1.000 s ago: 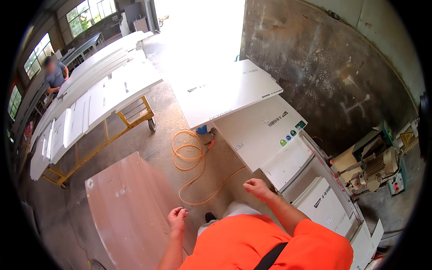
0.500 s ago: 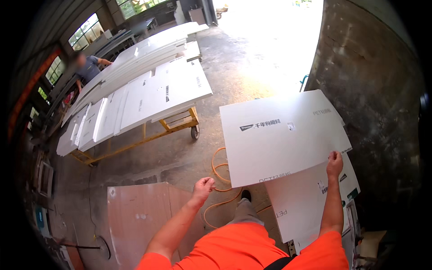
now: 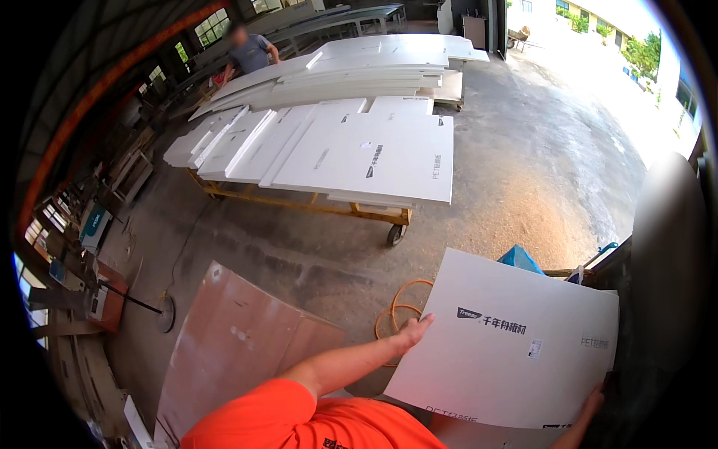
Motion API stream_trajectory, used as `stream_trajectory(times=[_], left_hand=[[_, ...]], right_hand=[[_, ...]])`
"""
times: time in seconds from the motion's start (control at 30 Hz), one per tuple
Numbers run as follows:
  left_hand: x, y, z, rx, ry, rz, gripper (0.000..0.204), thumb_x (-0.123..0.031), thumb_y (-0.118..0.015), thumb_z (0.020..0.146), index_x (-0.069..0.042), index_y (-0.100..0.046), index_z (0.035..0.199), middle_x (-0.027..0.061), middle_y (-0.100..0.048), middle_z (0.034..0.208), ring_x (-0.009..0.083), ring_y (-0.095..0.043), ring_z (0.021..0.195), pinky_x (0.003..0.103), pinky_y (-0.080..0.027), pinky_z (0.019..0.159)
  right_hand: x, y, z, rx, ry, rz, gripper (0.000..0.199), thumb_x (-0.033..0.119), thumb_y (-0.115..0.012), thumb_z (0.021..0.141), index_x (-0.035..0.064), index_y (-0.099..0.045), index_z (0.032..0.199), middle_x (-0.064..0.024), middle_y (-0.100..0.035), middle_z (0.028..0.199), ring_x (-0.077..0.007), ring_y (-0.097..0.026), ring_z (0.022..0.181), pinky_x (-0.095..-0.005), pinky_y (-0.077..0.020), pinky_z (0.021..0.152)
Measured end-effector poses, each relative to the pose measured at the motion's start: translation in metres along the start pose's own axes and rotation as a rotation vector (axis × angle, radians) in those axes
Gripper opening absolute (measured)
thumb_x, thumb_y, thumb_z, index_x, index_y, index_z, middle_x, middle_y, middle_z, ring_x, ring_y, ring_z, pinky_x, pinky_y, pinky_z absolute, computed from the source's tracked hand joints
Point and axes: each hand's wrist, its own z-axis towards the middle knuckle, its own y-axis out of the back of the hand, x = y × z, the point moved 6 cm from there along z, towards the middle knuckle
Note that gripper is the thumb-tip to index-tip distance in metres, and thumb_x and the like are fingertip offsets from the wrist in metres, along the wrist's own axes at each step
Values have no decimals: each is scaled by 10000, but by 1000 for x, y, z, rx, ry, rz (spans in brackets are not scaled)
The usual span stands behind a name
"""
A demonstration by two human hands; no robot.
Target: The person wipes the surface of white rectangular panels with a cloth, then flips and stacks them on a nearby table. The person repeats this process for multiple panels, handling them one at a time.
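A white panel board (image 3: 479, 374) with dark printing and a small label lies in front of me, tilted in view. My left hand (image 3: 413, 332) is at its left edge, fingers closed at the rim. At the lower right edge is my right hand (image 3: 593, 406), closed on the board, its fingers partly hidden behind the rim. Beneath the near edge, part of another pale board (image 3: 486, 435) shows.
Ahead, a yellow wheeled cart (image 3: 299, 203) bears several white boards; a person (image 3: 253, 54) stands beyond. A brownish sheet (image 3: 232, 337) lies at left near a round-based stand (image 3: 166, 313). An orange hose (image 3: 393, 308) coils beside the board. Sawdust (image 3: 523, 221) covers some floor.
My view has swung to the right. My left hand has come from clear of the board to its left edge, and my right hand has shifted from its near edge to its lower right edge.
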Motion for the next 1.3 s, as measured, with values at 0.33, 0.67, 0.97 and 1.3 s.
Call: stream_trajectory(times=[0.33, 0.67, 0.97, 1.3], left_hand=[[-74, 5, -54, -191, -43, 180, 829, -708, -566, 935, 101, -739, 995, 199, -751, 913, 278, -737, 888, 415, -563, 758], [-55, 199, -96, -362, -187, -126, 791, -688, -631, 914, 95, -724, 967, 120, -708, 838, 248, -685, 795, 425, -542, 686], [165, 455, -250, -788, -134, -677, 773, -619, -693, 916, 42, -607, 1307, 119, -669, 1180, 251, -652, 1077, 441, -574, 875], [437, 532, -525, -1214, 245, -803, 753, -687, -543, 956, 9, -680, 1207, 97, -658, 1099, 213, -608, 989, 400, -512, 839]], right_hand=[[33, 50, -39, -4, 409, 199, 494, 375, -652, 997, 109, -564, 1403, -224, -594, 1379, -205, -586, 1205, -350, -423, 1064], [117, 61, -56, 411, 182, 918, 527, 508, -668, 970, -19, -681, 998, -150, -686, 933, -204, -631, 779, -338, -506, 746], [487, 133, -275, 628, 636, 698, 699, 594, -648, 961, 98, -375, 550, 55, -315, 541, -104, -282, 510, -367, -230, 484], [731, 118, -695, 928, 1120, 10, 705, 711, -663, 828, 17, -773, 892, -173, -758, 922, -319, -736, 954, -431, -548, 856]])
